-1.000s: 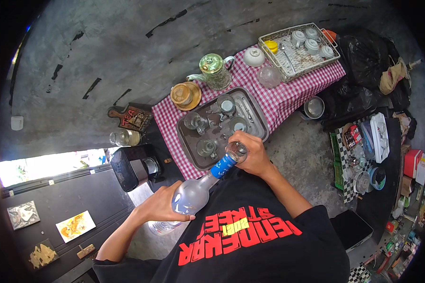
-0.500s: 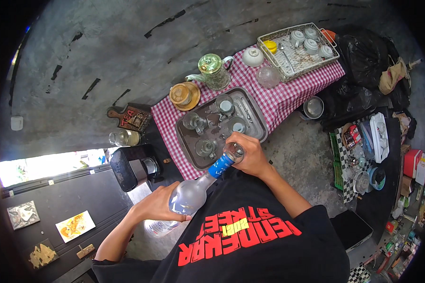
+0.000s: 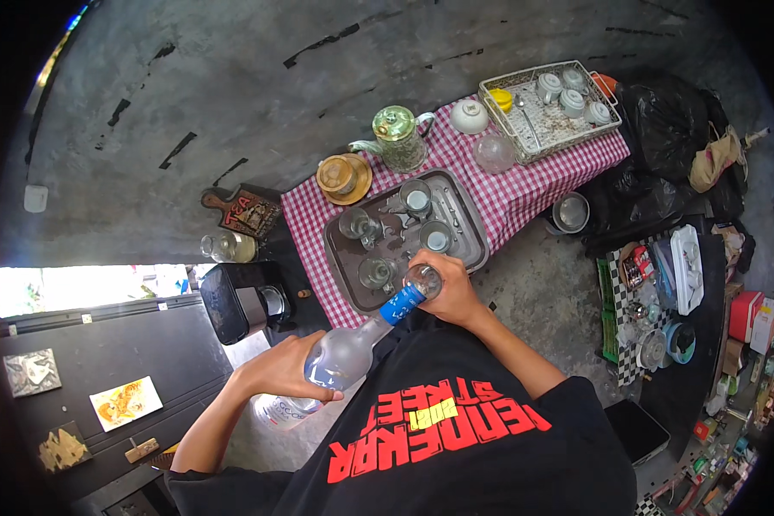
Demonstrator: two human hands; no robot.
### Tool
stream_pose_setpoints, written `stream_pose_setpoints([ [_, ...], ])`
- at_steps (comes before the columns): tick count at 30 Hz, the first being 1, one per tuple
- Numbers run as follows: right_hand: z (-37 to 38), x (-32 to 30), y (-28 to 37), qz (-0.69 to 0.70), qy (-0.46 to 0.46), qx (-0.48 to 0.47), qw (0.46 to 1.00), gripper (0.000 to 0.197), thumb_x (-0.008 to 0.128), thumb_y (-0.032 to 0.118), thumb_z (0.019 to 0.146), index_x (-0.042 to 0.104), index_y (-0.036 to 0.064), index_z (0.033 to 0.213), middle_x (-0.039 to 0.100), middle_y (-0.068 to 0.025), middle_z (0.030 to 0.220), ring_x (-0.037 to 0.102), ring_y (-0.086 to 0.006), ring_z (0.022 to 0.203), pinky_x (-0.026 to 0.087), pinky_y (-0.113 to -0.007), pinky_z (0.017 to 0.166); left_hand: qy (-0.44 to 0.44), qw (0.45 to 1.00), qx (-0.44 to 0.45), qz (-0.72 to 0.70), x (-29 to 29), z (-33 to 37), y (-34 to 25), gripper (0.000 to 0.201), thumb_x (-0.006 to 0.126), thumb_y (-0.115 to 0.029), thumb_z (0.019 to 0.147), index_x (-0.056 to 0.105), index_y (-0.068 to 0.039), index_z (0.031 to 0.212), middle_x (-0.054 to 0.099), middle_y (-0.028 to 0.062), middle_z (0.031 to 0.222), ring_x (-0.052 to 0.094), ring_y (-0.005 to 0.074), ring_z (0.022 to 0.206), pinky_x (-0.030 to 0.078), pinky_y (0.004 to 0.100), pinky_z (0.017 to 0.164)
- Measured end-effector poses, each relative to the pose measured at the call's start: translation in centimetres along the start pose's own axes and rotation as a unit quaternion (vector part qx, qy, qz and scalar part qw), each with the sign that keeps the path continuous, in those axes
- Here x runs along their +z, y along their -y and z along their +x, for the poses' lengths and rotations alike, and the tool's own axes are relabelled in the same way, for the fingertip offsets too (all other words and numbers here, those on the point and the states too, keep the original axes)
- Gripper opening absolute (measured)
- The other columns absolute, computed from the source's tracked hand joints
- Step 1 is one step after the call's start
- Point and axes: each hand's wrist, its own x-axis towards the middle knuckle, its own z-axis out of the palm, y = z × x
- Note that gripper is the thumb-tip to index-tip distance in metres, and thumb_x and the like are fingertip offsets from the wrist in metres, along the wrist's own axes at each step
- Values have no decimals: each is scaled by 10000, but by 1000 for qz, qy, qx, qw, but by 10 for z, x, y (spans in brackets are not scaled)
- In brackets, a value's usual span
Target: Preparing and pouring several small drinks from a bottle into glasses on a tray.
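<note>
Two hands: left hand wraps frosted bottle; right hand clasps clear glass;
Bottle: tilted; loosened hold could drop it;
Glass: bottle's knock could chip it

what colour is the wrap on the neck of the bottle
The wrap is blue with white marks, in the head view.

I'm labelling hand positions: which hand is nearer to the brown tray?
Right. The right hand overlaps the near edge of the brown tray in view; the left hand, gripping the bottle, is farther off, lower left.
</note>
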Motion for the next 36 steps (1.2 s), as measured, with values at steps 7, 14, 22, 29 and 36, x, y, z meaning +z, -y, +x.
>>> stream_pose_setpoints([
  [7,-3,4,-3,12,18,11,1000,423,778,-18,554,570,14,922,613,-119,837,646,-297,770,493,-351,700,-5,1000,-6,-8,3,-2,0,810,798,-488,615,557,50,1172,688,234,911,683,377,846,511,418,803],
  [14,-4,6,-1,17,23,24,999,421,788,-6,553,569,16,913,612,-118,836,648,-302,769,492,-352,694,-17,1000,-9,4,9,-2,2,838,796,-514,616,547,50,1184,686,239,919,679,384,865,509,426,819],
  [22,-7,6,1,14,28,21,999,421,801,12,567,573,6,921,608,-122,828,643,-304,753,491,-348,692,-7,1000,-1,-10,9,-4,3,833,787,-521,627,548,45,1190,689,230,924,679,380,871,508,424,824],
  [29,-7,4,5,8,22,31,999,282,764,11,665,592,14,889,628,-85,798,650,-213,723,494,-315,679,-9,1000,1,1,11,-2,2,828,785,-512,630,547,40,1199,690,229,921,682,377,857,513,421,810],
  [36,-13,3,0,3,22,27,999,403,799,15,583,580,4,921,621,-119,845,648,-286,756,495,-337,705,-17,1000,9,8,12,-1,-4,867,783,-508,634,523,57,1239,687,239,924,680,389,862,511,428,812],
])
